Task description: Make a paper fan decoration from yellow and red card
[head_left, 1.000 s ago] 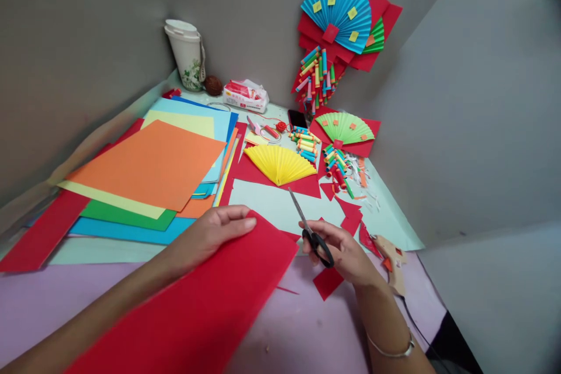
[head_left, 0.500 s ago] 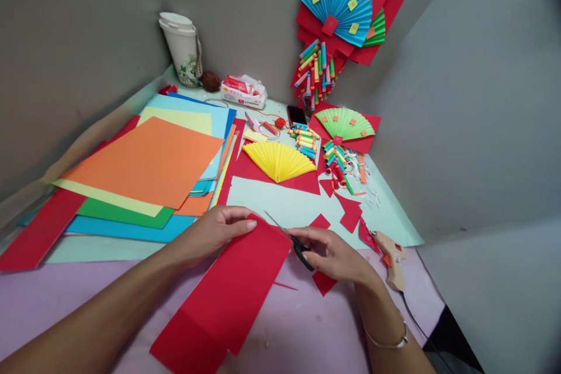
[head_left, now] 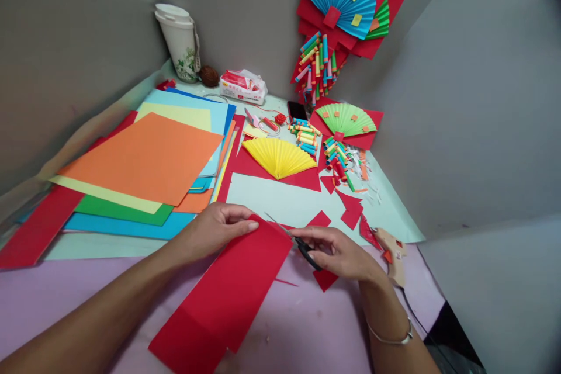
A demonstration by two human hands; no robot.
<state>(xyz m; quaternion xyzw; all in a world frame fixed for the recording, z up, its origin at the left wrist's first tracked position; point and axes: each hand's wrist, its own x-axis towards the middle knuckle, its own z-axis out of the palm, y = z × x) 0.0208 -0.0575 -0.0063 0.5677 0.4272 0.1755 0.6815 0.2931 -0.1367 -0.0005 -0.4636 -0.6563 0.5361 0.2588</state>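
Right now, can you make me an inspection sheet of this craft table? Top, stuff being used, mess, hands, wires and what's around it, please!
Surface: purple table, partly under a pale green sheet.
Job's things: red paper, with scissors at its far right corner; can't tell if they're cutting.
Clutter: red scraps on the right, paper stack on the left.
Hands: left hand holds the red paper, right hand the scissors.
Cables: dark cord on the glue gun.
Surroundings: grey walls.
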